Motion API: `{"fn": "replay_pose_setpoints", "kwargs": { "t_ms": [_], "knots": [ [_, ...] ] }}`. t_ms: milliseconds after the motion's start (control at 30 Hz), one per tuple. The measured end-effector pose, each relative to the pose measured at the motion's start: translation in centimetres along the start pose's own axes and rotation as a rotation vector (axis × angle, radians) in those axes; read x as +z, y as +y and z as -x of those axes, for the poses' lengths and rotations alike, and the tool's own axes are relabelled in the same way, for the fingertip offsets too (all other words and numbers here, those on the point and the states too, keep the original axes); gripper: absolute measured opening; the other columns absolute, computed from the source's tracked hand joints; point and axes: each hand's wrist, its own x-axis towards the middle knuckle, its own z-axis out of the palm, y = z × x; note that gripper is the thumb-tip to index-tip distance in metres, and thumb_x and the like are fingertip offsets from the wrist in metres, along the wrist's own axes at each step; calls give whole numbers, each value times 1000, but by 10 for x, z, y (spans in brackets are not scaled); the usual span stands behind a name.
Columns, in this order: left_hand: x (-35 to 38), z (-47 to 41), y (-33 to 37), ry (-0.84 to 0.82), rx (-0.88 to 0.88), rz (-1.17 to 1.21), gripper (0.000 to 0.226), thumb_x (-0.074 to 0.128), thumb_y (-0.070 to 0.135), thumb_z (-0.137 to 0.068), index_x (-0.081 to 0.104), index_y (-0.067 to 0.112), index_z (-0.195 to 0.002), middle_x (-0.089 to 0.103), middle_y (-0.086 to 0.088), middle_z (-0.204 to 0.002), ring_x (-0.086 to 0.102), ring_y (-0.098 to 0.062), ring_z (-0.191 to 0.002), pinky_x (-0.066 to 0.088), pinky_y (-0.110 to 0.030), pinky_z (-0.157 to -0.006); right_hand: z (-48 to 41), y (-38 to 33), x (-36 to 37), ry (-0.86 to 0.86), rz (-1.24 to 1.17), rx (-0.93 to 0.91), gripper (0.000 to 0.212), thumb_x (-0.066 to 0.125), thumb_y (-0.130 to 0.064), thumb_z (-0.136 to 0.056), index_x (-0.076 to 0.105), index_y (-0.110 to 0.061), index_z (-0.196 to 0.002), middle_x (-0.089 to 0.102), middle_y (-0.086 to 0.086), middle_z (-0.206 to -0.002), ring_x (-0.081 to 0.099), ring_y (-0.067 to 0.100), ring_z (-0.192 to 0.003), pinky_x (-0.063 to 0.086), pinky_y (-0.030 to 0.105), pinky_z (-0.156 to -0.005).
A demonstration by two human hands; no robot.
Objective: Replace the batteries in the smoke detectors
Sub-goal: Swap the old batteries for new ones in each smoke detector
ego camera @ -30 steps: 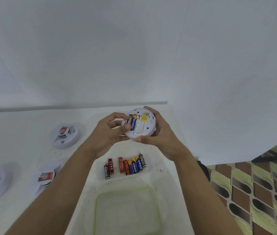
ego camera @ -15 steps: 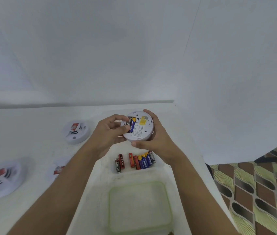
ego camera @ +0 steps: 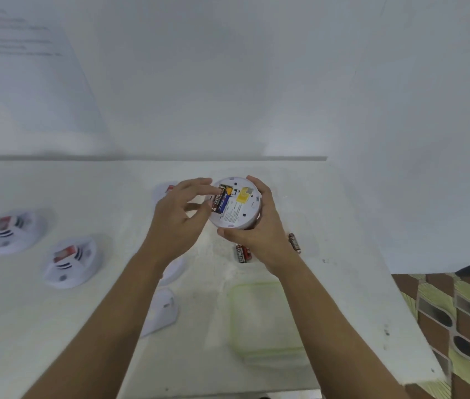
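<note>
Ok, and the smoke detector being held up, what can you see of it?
The smoke detector is a round white plastic disc, held back side up above the table. An open battery bay near its left edge holds a black battery and a blue battery side by side. A yellow label sits beside them, with small printed text below. The right hand grips its right rim, thumb at the near edge. The fingers of the left hand appear to pinch the black battery.

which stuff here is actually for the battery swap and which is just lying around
In the job: held smoke detector, black battery in it, left hand touching that, right hand gripping detector, loose batteries, waiting detectors.
Lying about: clear plastic box, paper on the wall.
</note>
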Motion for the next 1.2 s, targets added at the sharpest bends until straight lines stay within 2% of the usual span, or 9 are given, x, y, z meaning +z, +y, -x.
{"fn": "replay_pose_setpoints", "kwargs": {
  "t_ms": [133, 300, 467, 567, 633, 733, 867, 1033, 1200],
  "knots": [
    [-24, 21, -8, 90, -34, -98, 32, 60, 3, -92, 70, 32, -101, 67, 11, -114, 60, 2, -105, 47, -7, -78, 6, 5, 17, -46, 12, -3, 98, 81, 18, -70, 35, -22, -146, 53, 3, -140, 54, 19, -130, 59, 35, -87],
    [-45, 59, -23, 95, -192, -187, 22, 61, 9, -92, 70, 29, -95, 71, 9, -95, 62, -2, -84, 45, -9, -61, 16, 7, 28, -89, 22, 7, 100, 87, 6, -67, 38, -36, -143, 46, 1, -147, 51, 18, -134, 58, 43, -94],
    [-56, 100, -37, 107, -215, -304, 20, 64, 5, -88, 70, 22, -97, 68, 11, -97, 59, -1, -93, 40, -6, -69, 28, 1, 32, -155, 8, 27, 97, 79, 19, -71, 36, -27, -145, 57, -36, -124, 57, -5, -120, 57, 27, -85],
    [-60, 126, -48, 105, -309, -386, 20, 65, 4, -84, 60, 21, -92, 62, 4, -95, 55, -10, -92, 43, -25, -78, 38, -1, 34, -206, -10, 36, 98, 79, 19, -71, 37, -27, -145, 58, -17, -134, 59, 4, -122, 59, 31, -83],
    [-61, 141, -51, 25, -425, -416, 20, 68, 19, -81, 54, 23, -95, 58, 3, -101, 52, -18, -97, 44, -35, -83, 44, -2, 38, -234, -26, 39, 97, 78, 21, -71, 40, -31, -142, 58, -8, -136, 60, 7, -122, 59, 32, -80],
    [-61, 157, -47, -147, -502, -497, 50, 77, 51, -73, 50, 29, -109, 51, 11, -109, 47, -14, -101, 41, -32, -84, 54, -3, 42, -265, -49, 36, 96, 77, 22, -70, 41, -32, -142, 57, -7, -137, 58, 10, -125, 59, 33, -80],
    [-61, 163, -38, -245, -511, -542, 64, 82, 43, -74, 52, 28, -129, 54, 11, -123, 49, -13, -113, 44, -39, -99, 67, -4, 39, -283, -64, 45, 95, 79, 20, -70, 41, -30, -142, 57, -5, -138, 57, 13, -127, 59, 33, -82],
    [-60, 169, -32, -239, -472, -651, 73, 82, 49, -71, 58, 19, -133, 61, 3, -120, 54, -18, -108, 45, -37, -96, 80, -5, 29, -268, -49, 69, 98, 81, 18, -69, 40, -26, -147, 56, -3, -139, 58, 13, -125, 60, 36, -83],
    [-59, 169, -25, -321, -486, -690, 75, 80, 53, -72, 57, 21, -137, 55, 4, -133, 49, -17, -119, 42, -32, -99, 87, -3, 22, -259, -44, 80, 99, 84, 14, -68, 41, -26, -148, 55, -2, -141, 56, 15, -128, 60, 42, -89]
  ]
}}
